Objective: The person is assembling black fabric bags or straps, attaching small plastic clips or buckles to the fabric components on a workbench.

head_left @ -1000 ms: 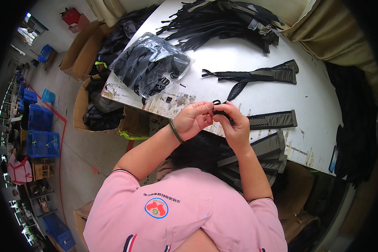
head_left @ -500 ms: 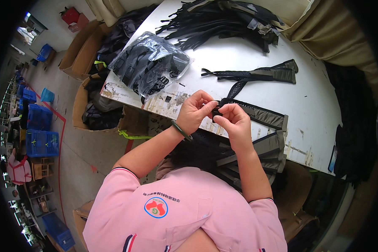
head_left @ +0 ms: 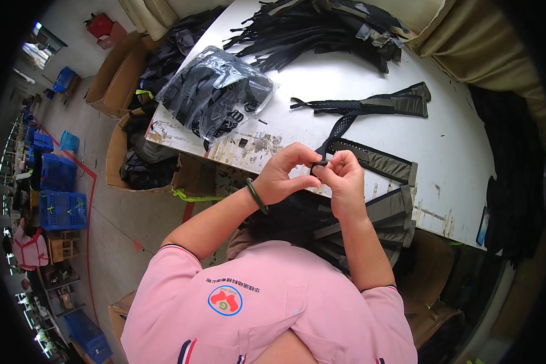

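Both hands meet in front of my chest, at the table's near edge. My left hand (head_left: 285, 174), with a dark bangle at its wrist, pinches a narrow black strap (head_left: 335, 134) near its end. My right hand (head_left: 346, 184) grips the same end between thumb and fingers. A small dark piece shows between the fingertips, too small to name. The strap runs up to a black and grey webbed piece (head_left: 400, 106) lying on the table. Just beyond my right hand lies another grey, black-edged panel (head_left: 379, 162). More such panels (head_left: 379, 215) hang below the table edge near my right forearm.
A clear plastic bag of black goods (head_left: 218, 91) lies on the white table (head_left: 449, 151), left of a heap of black straps (head_left: 321, 30). Cardboard boxes (head_left: 116, 148) with dark goods stand to the left. A beige curtain (head_left: 485, 48) hangs at the right.
Both hands have shifted slightly down toward me, drawing the strap straighter. My left fingers have opened out a little around its end. The things on the table stay put.
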